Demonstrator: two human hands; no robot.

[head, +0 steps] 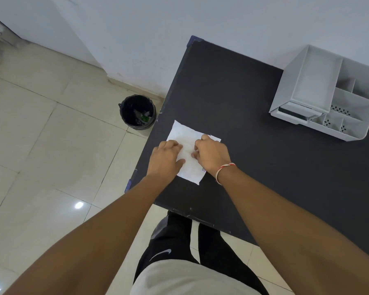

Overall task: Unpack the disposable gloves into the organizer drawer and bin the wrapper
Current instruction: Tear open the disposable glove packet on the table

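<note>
A flat white glove packet (pixel 182 135) lies on the black table (pixel 254 150) near its left edge. My left hand (pixel 165 159) rests on the packet's left side with fingers curled, pinching the wrapper. My right hand (pixel 211 155), a red-and-white thread on its wrist, grips the packet's right part. The hands hide the packet's middle. A white plastic organizer (pixel 328 92) stands at the table's far right; its drawer (pixel 296 112) at the lower left front looks slightly pulled out. A black-lined bin (pixel 137 112) stands on the floor left of the table.
A pale wall runs behind the table and organizer. Beige floor tiles (pixel 51 145) spread to the left around the bin. My legs in black trousers stand at the table's near corner. Bare dark tabletop lies between the packet and the organizer.
</note>
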